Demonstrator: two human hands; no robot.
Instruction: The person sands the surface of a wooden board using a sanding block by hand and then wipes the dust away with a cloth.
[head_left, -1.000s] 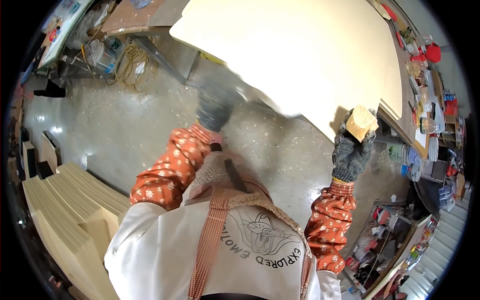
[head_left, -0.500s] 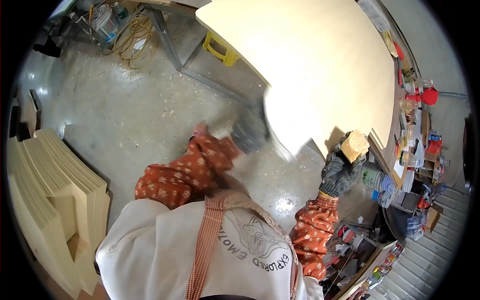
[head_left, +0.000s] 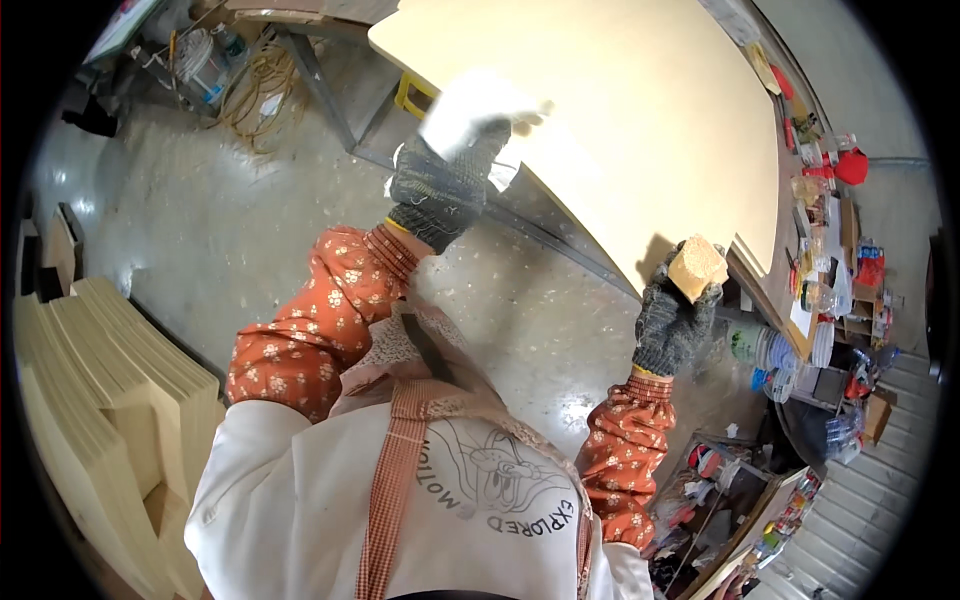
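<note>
My left hand (head_left: pixel 442 190), in a dark knitted glove, is closed on a white cloth (head_left: pixel 470 108) at the left edge of a large pale board (head_left: pixel 640 110). The cloth is smeared by motion, and part of it hangs below the fingers. At the board's near corner, my right hand (head_left: pixel 672 325), gloved the same way, grips a rough, yellowish block (head_left: pixel 697 268). What the block is made of, I cannot tell. Red patterned sleeve covers reach up both forearms.
The board lies on a metal-framed table (head_left: pixel 320 85), with a yellow stool (head_left: pixel 408 95) partly under it. Pale cut panels (head_left: pixel 75 400) are stacked at the left. A coiled hose (head_left: pixel 255 95) lies at the far left. Tubs (head_left: pixel 770 345) and cluttered shelves stand at the right.
My left hand has moved up and away from my body with the white cloth, to the board's left edge. My right hand has shifted slightly up and left, still gripping the block.
</note>
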